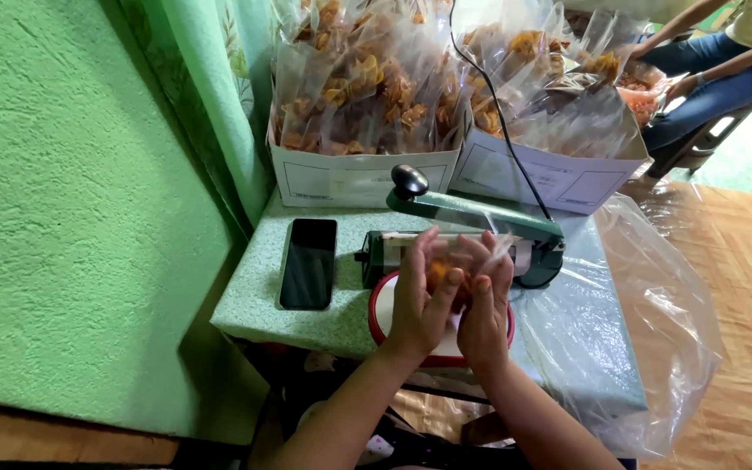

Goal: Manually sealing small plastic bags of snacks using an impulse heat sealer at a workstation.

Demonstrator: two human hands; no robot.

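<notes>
My left hand [419,300] and my right hand [487,305] are raised side by side over a round white lid with a red rim [379,313]. Together they hold a small clear plastic bag of orange-brown snacks [459,261], its open top toward the green heat sealer [467,235]. The sealer's arm with a black knob [409,181] is lifted. Most of the bag is hidden behind my fingers.
A black phone [309,263] lies left of the sealer on the speckled green table [258,305]. Two white cardboard boxes [354,178] [550,178] full of snack bags stand behind. A large clear plastic sheet [663,331] hangs at the right. Another person's arms [715,61] show top right.
</notes>
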